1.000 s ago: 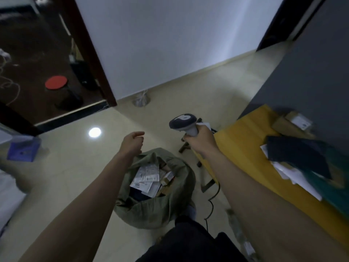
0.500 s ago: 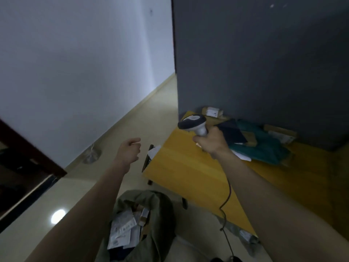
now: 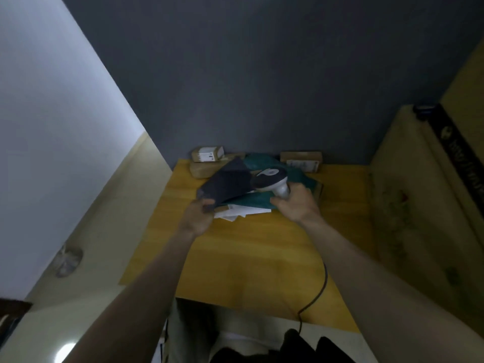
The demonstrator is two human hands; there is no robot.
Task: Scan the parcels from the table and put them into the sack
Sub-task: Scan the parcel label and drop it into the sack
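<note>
A pile of parcels lies at the far end of the yellow table. My left hand pinches the near corner of a dark navy flat parcel and tilts it up off the pile. My right hand grips the handle of a grey and dark barcode scanner, whose head points left at the navy parcel. Under them lie teal bags and white envelopes. The sack is out of view.
Cardboard boxes with white labels sit against the dark grey wall, one at the back left and one at the back right. The scanner cable hangs over the table's near edge. A pale cabinet flanks the table on the right.
The view swung from the sack on the floor to the table. My left hand, empty before, now holds the navy parcel. The scanner moved over the pile.
</note>
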